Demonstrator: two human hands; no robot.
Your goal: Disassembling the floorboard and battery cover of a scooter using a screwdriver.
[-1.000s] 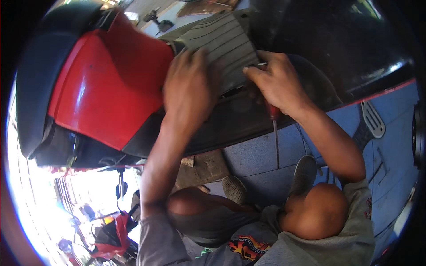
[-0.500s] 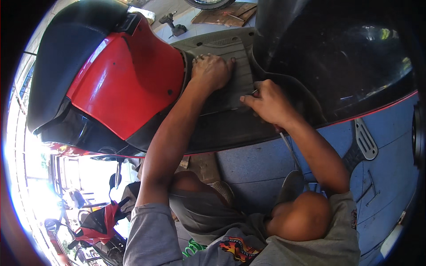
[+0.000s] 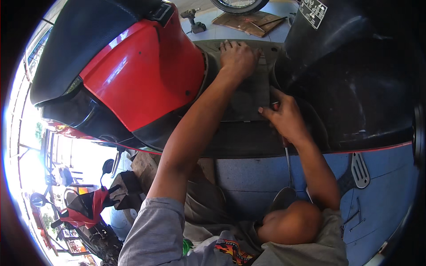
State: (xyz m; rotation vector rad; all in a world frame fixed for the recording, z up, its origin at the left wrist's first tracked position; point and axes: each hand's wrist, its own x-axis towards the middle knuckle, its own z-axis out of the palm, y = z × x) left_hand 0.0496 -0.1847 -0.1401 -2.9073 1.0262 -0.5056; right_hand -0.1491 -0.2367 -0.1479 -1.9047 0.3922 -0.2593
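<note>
I am at a red and black scooter, with a flat dark panel (image 3: pixel 248 104) at its footboard. My left hand (image 3: pixel 238 60) lies on the far part of this panel, fingers apart and bent at the tips. By the panel's near right corner is my right hand (image 3: pixel 288 116), closed around a screwdriver (image 3: pixel 287 164). Its reddish handle is partly hidden in the palm, and the metal shaft points back toward my knee. The right thumb touches or nearly touches the panel's edge; which of the two I cannot tell.
The red side cover (image 3: pixel 146 75) and black seat (image 3: pixel 84 48) rise to the left, the dark front shield (image 3: pixel 355 88) to the right. A cordless drill (image 3: pixel 193 21) stands beyond, near a wooden board (image 3: pixel 248 23) and a wheel (image 3: pixel 239 5). Hex keys (image 3: pixel 357 216) lie on blue tiles.
The view has shifted, so the scooter sits farther right. My left hand has slid away from me along the panel. My right hand still holds the screwdriver by the panel's corner.
</note>
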